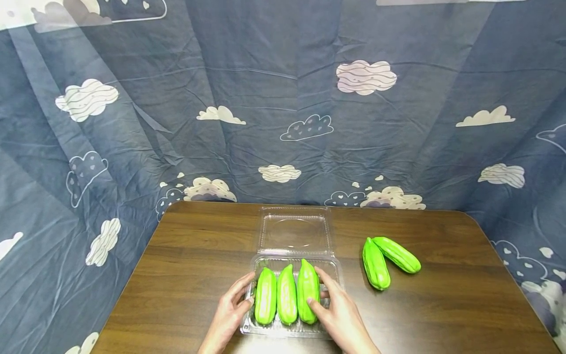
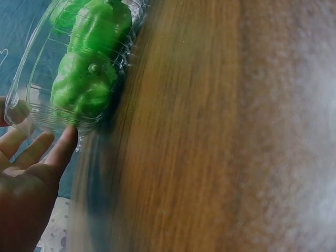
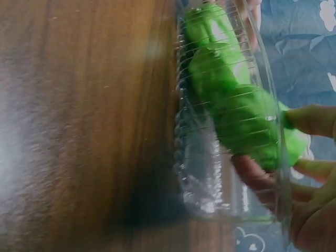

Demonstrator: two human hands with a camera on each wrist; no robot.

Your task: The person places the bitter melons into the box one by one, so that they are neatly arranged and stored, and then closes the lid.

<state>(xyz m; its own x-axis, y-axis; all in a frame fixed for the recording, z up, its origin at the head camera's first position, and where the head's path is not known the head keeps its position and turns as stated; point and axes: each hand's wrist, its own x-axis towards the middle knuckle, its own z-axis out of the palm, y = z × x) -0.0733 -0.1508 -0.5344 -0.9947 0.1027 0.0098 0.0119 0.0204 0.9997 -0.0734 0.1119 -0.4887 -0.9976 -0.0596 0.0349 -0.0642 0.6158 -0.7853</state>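
Three green ridged vegetables stand side by side in the base of a clear plastic container (image 1: 274,332), their tips toward the hinged lid. The right hand (image 1: 339,314) holds the rightmost vegetable (image 1: 308,290) between thumb and fingers; in the right wrist view the fingers (image 3: 310,173) reach round this vegetable (image 3: 252,126) inside the container wall. At the container's left side is the left hand (image 1: 227,309), its thumb by the leftmost vegetable (image 1: 266,297). In the left wrist view, the left hand (image 2: 34,173) touches the container's side wall with its fingers.
The container's clear lid (image 1: 295,233) lies folded back on the wooden table (image 1: 194,246). Two more green vegetables (image 1: 376,265) lie on the table to the right, their tips together. A blue cloth with clouds (image 1: 265,73) hangs behind the table.
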